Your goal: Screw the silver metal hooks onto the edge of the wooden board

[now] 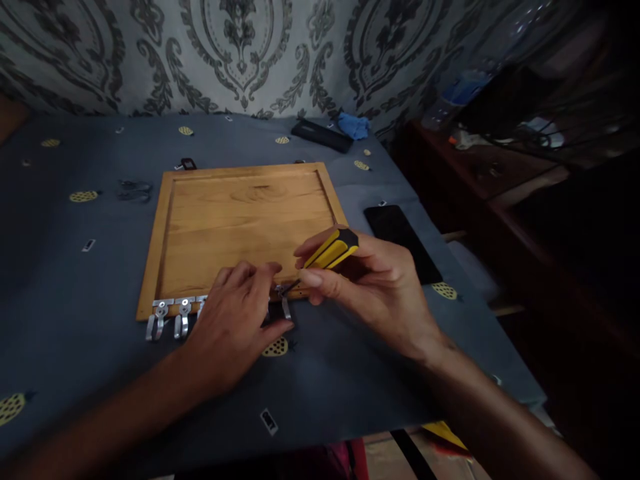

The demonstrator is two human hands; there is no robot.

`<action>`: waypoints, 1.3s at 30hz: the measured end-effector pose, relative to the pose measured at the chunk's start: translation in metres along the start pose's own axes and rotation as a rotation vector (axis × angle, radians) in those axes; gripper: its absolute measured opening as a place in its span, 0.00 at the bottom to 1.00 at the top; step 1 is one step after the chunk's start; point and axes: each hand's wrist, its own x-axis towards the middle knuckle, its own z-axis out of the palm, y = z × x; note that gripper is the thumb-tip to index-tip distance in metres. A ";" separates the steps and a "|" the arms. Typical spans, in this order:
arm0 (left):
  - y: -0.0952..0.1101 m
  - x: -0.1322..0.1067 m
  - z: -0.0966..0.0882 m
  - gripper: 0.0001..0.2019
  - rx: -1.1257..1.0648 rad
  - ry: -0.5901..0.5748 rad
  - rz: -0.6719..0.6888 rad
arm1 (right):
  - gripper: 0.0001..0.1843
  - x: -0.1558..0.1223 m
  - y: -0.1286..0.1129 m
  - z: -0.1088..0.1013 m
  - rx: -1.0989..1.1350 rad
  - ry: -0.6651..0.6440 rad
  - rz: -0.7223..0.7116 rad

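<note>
A shallow wooden tray-like board (245, 227) with a raised rim lies on the cloth. Silver metal double hooks (184, 313) are fixed by screws along its near edge. My right hand (380, 287) grips a yellow and black screwdriver (330, 252), tilted with its tip down at the mount of the rightmost visible hook (286, 308). My left hand (233, 327) lies over the near edge, its fingers stretched on the board and its thumb apart, close to that hook. It covers the middle of the hook row.
Right of the board lies a black phone (403, 240). A dark case (323, 135) and a blue crumpled cloth (353, 125) sit at the back. Small metal pieces (134, 190) lie left of the board. Beyond the table's right edge stands a cluttered dark wooden cabinet (450, 160).
</note>
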 end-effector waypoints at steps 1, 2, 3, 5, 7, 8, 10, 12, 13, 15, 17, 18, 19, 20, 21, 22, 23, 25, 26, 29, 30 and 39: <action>0.000 0.000 0.000 0.32 0.002 0.002 0.000 | 0.15 0.000 -0.001 -0.002 -0.014 -0.007 0.002; 0.000 0.000 -0.001 0.32 0.003 0.001 0.000 | 0.15 0.000 -0.002 -0.004 -0.029 -0.016 0.007; 0.000 0.001 -0.001 0.31 0.002 -0.001 -0.001 | 0.15 -0.001 -0.002 -0.006 -0.042 -0.026 0.011; 0.000 0.001 -0.002 0.31 -0.001 -0.008 0.000 | 0.15 -0.002 -0.002 -0.009 -0.059 -0.045 0.024; -0.001 0.001 -0.001 0.32 -0.007 -0.012 0.004 | 0.14 -0.002 -0.001 -0.009 -0.062 -0.034 0.016; -0.001 0.001 -0.001 0.32 -0.012 -0.012 0.007 | 0.13 -0.002 0.000 -0.008 -0.061 -0.014 0.007; -0.002 0.002 -0.001 0.32 -0.020 -0.005 0.011 | 0.13 -0.002 0.002 -0.005 -0.053 0.041 -0.006; -0.002 0.002 -0.001 0.33 -0.025 0.002 0.011 | 0.13 -0.002 0.004 -0.001 -0.031 0.083 -0.013; -0.002 0.001 -0.001 0.33 -0.025 0.003 0.010 | 0.13 -0.002 0.005 0.000 -0.021 0.094 -0.015; -0.002 0.001 0.000 0.33 -0.021 0.001 0.010 | 0.12 -0.002 0.007 0.001 -0.011 0.108 -0.019; -0.002 0.001 0.000 0.33 -0.020 0.000 0.012 | 0.11 -0.004 0.008 0.001 0.005 0.118 -0.017; -0.002 0.000 0.000 0.32 -0.021 0.002 0.012 | 0.10 -0.005 0.009 0.001 0.021 0.121 -0.014; -0.002 0.000 0.000 0.32 -0.023 0.002 0.013 | 0.08 -0.006 0.010 0.000 0.040 0.122 -0.008; -0.002 0.000 0.001 0.32 -0.027 0.001 0.013 | 0.06 -0.008 0.011 0.000 0.058 0.117 -0.002; -0.002 0.000 0.001 0.31 -0.029 0.001 0.014 | 0.06 -0.009 0.012 -0.001 0.073 0.109 0.004; -0.003 -0.001 0.001 0.31 -0.030 0.000 0.015 | 0.06 -0.011 0.013 -0.001 0.082 0.104 0.009; -0.003 -0.001 0.002 0.31 -0.029 0.002 0.016 | 0.06 -0.012 0.014 -0.002 0.090 0.101 0.011; -0.003 -0.001 0.002 0.31 -0.021 0.004 0.016 | 0.05 -0.014 0.016 -0.002 0.117 0.108 0.001; -0.003 -0.001 0.002 0.31 -0.016 0.006 0.015 | 0.04 -0.014 0.017 -0.002 0.134 0.116 -0.006; -0.003 0.000 0.002 0.33 -0.010 0.008 0.015 | 0.06 -0.013 0.017 0.000 0.174 0.139 -0.021; -0.003 0.000 0.002 0.33 -0.012 0.010 0.018 | 0.07 -0.013 0.017 0.001 0.185 0.146 -0.019; -0.002 -0.001 0.000 0.29 -0.014 0.006 0.015 | 0.09 -0.017 0.020 0.000 0.204 0.086 0.010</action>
